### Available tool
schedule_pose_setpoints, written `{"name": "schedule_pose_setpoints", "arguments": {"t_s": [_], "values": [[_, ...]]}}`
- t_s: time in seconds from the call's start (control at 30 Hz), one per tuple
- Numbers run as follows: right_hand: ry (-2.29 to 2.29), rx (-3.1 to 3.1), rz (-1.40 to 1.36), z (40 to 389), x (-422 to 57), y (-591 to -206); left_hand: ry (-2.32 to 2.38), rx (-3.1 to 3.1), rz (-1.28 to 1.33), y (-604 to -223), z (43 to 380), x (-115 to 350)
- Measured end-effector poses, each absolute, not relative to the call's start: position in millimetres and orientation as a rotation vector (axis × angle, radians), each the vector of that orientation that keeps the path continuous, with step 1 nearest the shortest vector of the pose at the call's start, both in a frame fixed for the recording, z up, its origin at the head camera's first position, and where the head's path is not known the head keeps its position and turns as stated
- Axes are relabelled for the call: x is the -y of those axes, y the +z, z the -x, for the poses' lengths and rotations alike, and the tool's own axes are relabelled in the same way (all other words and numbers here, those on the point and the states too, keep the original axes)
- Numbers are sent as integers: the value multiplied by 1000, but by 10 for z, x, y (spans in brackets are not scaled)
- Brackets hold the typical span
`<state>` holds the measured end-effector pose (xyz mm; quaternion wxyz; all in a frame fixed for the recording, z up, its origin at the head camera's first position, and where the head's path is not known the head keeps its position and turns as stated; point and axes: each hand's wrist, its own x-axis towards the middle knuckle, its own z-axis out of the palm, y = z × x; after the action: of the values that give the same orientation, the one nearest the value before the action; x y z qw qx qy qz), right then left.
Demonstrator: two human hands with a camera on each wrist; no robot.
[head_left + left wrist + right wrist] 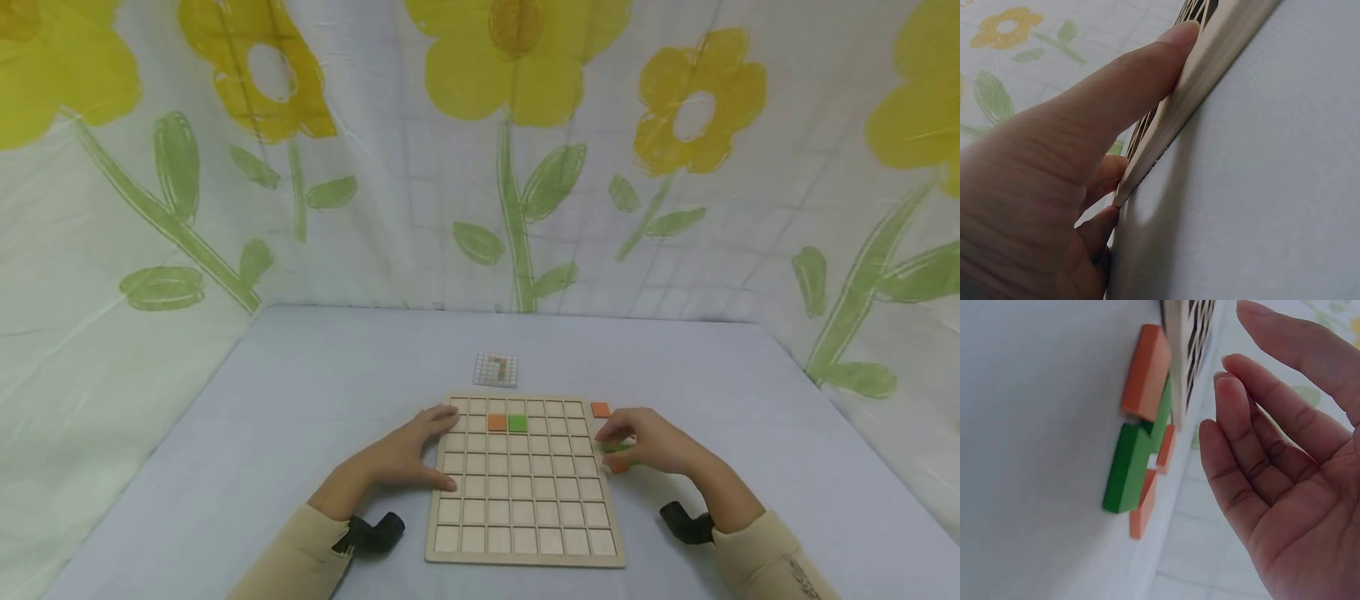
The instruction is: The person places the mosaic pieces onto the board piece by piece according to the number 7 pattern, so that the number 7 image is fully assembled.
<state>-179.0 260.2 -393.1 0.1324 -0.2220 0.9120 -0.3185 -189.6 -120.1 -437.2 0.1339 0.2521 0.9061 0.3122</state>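
A wooden grid board (525, 558) lies on the table, with an orange tile (497, 422) and a green tile (517, 423) side by side in its second row from the far edge. Spread along the board's left edge, my left hand (408, 450) touches the rim with thumb and fingertips. My right hand (656, 442) hovers over loose tiles beside the board's right edge, its fingers loosely bent with nothing between them. In the right wrist view a near orange tile (1147, 372), a green tile (1127, 469) and several others lie beneath it.
A small card (496, 369) printed with a grid lies beyond the board's far edge. One loose orange tile (601, 410) sits by the board's far right corner. A flower-patterned curtain (375, 250) hangs behind the pale table (187, 467).
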Motion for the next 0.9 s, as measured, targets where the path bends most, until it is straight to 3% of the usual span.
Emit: {"name": "schedule_pose_setpoints", "arguments": {"t_s": [0.9], "values": [[-834,-2699,642,1525,-2747,-3988,914,-2621,-738,-4351,1888,1200]]}}
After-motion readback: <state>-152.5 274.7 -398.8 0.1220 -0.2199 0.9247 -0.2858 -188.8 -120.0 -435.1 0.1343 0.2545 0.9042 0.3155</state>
